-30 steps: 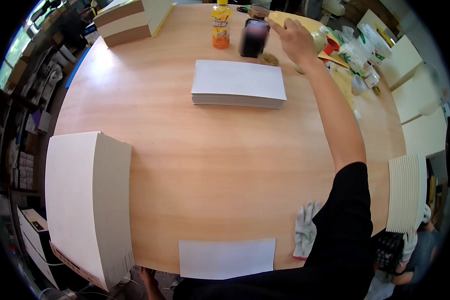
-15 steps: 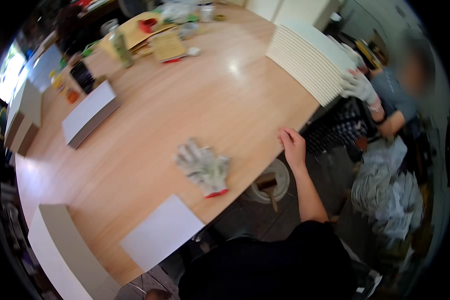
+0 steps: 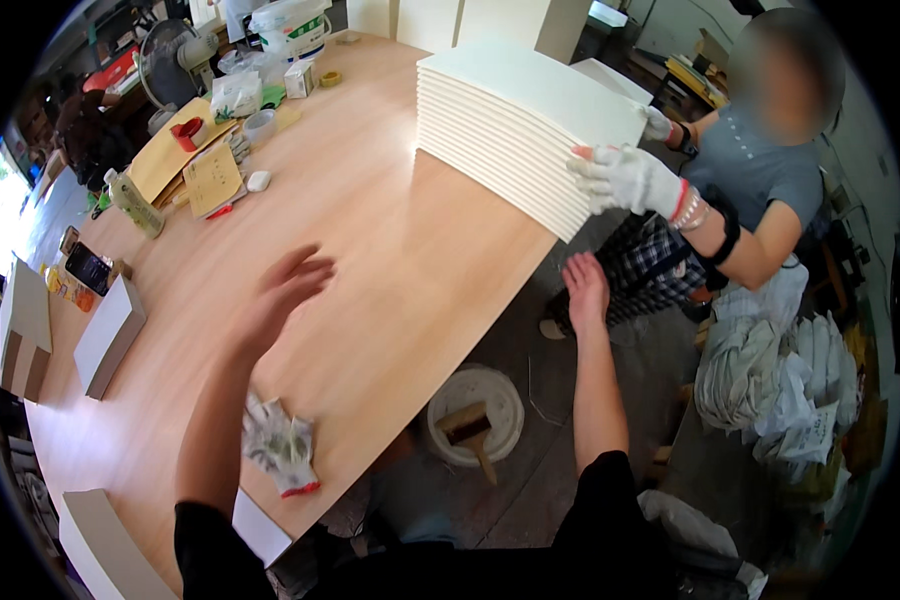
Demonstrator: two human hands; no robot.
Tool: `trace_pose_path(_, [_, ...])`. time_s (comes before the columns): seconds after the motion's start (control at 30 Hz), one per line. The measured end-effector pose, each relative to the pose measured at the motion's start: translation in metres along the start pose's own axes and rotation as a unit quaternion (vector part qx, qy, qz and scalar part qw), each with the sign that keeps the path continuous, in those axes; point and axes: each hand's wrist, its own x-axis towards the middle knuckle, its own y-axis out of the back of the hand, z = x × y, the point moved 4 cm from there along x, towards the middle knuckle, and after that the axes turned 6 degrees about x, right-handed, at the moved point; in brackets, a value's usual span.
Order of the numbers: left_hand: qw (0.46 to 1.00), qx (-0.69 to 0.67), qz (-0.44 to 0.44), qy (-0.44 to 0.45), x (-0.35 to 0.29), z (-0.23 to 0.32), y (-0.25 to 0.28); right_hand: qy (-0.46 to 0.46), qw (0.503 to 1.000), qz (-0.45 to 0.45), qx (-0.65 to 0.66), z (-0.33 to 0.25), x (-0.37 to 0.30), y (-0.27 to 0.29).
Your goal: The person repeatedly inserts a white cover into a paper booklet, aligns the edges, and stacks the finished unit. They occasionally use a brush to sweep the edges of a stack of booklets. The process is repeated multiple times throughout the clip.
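Observation:
My left hand [image 3: 288,292] hovers over the wooden table with its fingers stretched out and nothing in it. My right hand [image 3: 585,285] is beyond the table's right edge, fingers extended and empty, below a tall stack of white boards [image 3: 490,140]. A co-worker's gloved hand [image 3: 630,182] touches the near right side of that stack, and their other gloved hand [image 3: 658,124] is at its far right corner. A grey-white work glove [image 3: 280,445] with a red cuff lies on the table beside my left forearm, which partly hides it.
A white bucket [image 3: 505,400] with a brush [image 3: 467,428] across it stands on the floor beside the table. Smaller board stacks [image 3: 110,335] lie to the left. A bottle [image 3: 133,203], brown papers [image 3: 213,180] and tape sit at the back. White bundles [image 3: 740,365] are piled at right.
My left hand has come into view over the table. My view has turned right, and the board stack and co-worker appear nearer. My right hand's fingers have opened.

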Motion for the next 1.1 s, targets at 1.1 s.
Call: trace_pose_path(1.1, [0.986, 0.080, 0.145, 0.012, 0.219, -0.046, -0.032, 0.035, 0.995, -0.047, -0.085, -0.017, 0.062, -0.030])
